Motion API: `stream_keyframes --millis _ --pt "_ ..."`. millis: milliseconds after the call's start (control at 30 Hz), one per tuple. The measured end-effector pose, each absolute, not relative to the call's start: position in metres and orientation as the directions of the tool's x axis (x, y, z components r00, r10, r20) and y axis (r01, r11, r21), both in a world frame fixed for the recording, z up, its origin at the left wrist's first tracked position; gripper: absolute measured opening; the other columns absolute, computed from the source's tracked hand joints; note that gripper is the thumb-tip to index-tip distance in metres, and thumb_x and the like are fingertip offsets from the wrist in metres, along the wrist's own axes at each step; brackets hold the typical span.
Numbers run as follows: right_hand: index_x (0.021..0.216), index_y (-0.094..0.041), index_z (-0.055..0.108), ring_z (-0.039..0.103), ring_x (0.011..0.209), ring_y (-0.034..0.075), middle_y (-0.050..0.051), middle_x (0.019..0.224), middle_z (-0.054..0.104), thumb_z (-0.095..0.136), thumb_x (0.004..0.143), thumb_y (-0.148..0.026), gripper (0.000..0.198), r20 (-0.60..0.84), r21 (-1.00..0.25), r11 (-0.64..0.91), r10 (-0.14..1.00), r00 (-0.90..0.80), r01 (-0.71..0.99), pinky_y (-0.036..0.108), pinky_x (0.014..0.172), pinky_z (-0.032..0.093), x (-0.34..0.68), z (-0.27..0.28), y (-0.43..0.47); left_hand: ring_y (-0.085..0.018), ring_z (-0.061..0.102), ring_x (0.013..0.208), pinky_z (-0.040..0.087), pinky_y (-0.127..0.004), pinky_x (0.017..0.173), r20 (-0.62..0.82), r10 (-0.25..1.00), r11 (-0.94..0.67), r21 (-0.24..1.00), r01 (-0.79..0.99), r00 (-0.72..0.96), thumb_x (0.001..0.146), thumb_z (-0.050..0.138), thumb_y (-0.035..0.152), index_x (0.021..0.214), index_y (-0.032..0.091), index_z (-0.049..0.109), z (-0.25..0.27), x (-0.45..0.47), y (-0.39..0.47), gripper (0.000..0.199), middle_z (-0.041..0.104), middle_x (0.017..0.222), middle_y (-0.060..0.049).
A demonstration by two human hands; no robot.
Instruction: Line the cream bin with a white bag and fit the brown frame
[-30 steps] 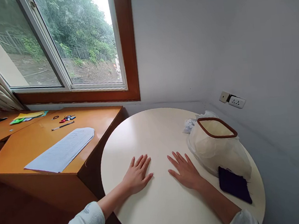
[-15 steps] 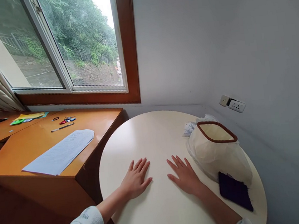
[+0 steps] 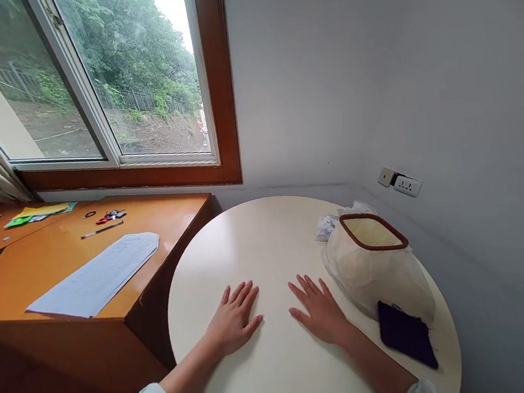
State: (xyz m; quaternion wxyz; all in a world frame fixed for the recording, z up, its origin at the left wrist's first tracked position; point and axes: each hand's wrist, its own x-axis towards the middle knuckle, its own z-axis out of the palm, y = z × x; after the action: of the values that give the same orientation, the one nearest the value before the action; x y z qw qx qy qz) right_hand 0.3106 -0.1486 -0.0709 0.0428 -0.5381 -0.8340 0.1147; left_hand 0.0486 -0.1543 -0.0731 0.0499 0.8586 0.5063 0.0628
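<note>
Palm down on the round cream table (image 3: 266, 234), my left hand (image 3: 232, 321) lies flat with its fingers spread and nothing in it. My right hand (image 3: 320, 311) rests the same way a short distance to the right, also holding nothing. Just right of it stands a whitish, translucent bag (image 3: 370, 275) with a brown, rounded four-sided rim (image 3: 376, 248) around its opening. In front of the bag lies a dark purple piece of cloth (image 3: 406, 336) with a frayed edge, near my right forearm. A crumpled clear plastic packet (image 3: 327, 227) sits at the bag's far left side.
On the left, an orange-brown desk (image 3: 178, 212) carries sheets of paper (image 3: 103, 271), a pen (image 3: 102, 230), a bunch of keys (image 3: 111, 216) and coloured papers (image 3: 39, 212). A wall socket (image 3: 407, 185) is behind the table, and a window (image 3: 144, 77) is at the upper left.
The whole view has shifted slightly, with the scene sitting a little further left. Both hands stay flat on the table in the same places.
</note>
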Motion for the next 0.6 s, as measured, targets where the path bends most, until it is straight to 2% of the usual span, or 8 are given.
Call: stream_keyframes --millis 333,600 --pt "0.142 -0.030 0.017 0.003 0.138 0.019 -0.001 0.151 0.009 0.012 0.088 -0.057 0.060 -0.079 -0.251 0.370 0.913 -0.400 0.895 0.043 0.109 -0.005 0.3097 -0.0638 -0.1495 -0.027 0.021 0.136 0.011 -0.049 0.110 0.105 0.859 -0.511 0.129 0.850 0.501 0.088 0.028 0.055 0.142 0.030 0.011 -0.0788 0.0459 -0.1504 0.062 0.020 0.148 -0.003" --pt "0.142 -0.030 0.017 0.004 0.138 0.019 -0.001 0.151 0.009 0.009 0.088 -0.059 0.062 -0.056 -0.292 0.376 0.911 -0.408 0.879 0.044 0.109 -0.005 0.3114 -0.0638 -0.1509 -0.026 0.020 0.136 0.013 -0.049 0.110 0.084 0.867 -0.498 0.113 0.860 0.491 0.088 0.027 0.056 0.142 0.030 0.011 -0.0781 0.0462 -0.1502 0.062 0.019 0.148 -0.002"
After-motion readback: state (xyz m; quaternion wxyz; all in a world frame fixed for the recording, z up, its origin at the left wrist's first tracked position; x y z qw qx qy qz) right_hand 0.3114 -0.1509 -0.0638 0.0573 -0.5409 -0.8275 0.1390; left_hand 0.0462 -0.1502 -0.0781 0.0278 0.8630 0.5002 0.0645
